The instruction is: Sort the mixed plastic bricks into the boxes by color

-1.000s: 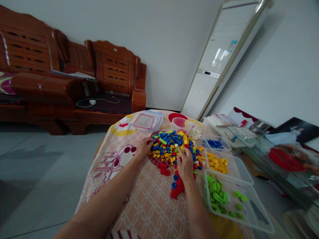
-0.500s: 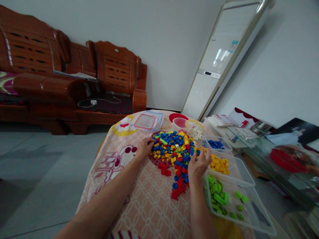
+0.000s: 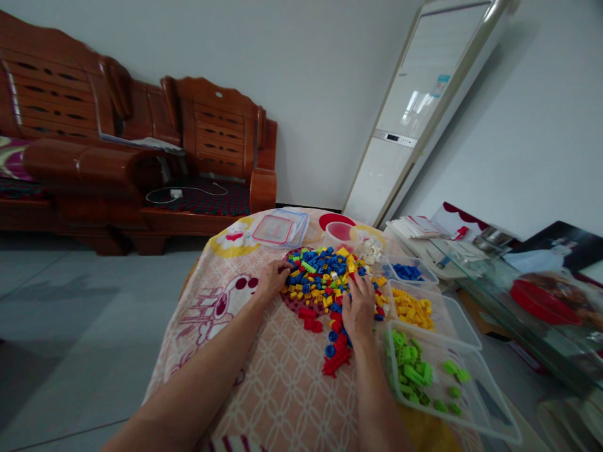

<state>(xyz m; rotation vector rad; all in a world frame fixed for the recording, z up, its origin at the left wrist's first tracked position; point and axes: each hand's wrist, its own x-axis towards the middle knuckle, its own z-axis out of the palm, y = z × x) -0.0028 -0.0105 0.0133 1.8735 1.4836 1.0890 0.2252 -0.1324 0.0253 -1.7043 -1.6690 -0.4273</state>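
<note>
A heap of mixed toy building bricks [image 3: 320,265], mostly blue, yellow and red, lies on a dark red openwork mat [image 3: 298,306]. At the heap's left edge rests my left hand [image 3: 273,280], its fingers loosely bent and apart, touching the outer bricks. My right hand [image 3: 359,311] reaches over the right part of the heap with fingers stretched forward and thumb apart. Its fingertips are among red and yellow bricks; nothing held shows. Red bricks [image 3: 336,358] and blue round pieces [image 3: 330,351] trail toward me, partly behind the right hand.
Right of the heap stand clear boxes with blue bricks [image 3: 407,272], yellow bricks [image 3: 412,309] and green bricks [image 3: 409,369]. White bricks [image 3: 370,250] sit behind, near a round tub [image 3: 340,232] and stacked lids [image 3: 276,229]. A glass table [image 3: 499,285] flanks the right side.
My right hand has moved left, from beside the yellow bricks' box to over the right part of the heap. My left hand has stayed almost still.
</note>
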